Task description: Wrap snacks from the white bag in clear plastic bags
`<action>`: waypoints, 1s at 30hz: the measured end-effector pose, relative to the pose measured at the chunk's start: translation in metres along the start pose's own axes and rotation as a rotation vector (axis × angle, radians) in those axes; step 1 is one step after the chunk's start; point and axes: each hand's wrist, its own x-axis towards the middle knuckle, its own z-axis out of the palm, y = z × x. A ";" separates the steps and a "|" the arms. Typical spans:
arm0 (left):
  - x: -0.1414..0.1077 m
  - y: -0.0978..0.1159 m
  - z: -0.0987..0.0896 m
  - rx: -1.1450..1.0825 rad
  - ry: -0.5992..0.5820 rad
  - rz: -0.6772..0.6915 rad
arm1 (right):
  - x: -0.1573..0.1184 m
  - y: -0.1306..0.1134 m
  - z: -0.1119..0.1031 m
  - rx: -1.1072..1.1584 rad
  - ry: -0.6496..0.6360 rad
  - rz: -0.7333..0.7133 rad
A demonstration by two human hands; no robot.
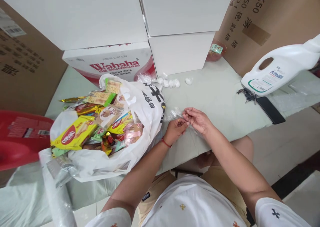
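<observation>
My left hand, with a red string at the wrist, is closed in a pinch on crinkled clear plastic film. My right hand pinches the same film just beside it, and the fingertips of both hands nearly meet. Part of the film sticks out behind the fingers, and some hangs below my right hand. Left of my hands lies an open white plastic bag full of packaged snacks, among them a yellow nabati pack. Beyond my hands, several small balled pieces of whitish plastic lie in a row on the table.
White boxes and a Wahaha carton stand at the back. To the right are a white detergent bottle, keys and a black phone. A red container sits far left, above a plastic roll.
</observation>
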 end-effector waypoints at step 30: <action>0.004 -0.002 -0.007 -0.099 0.109 0.081 | -0.028 0.008 -0.021 -0.655 0.196 -0.337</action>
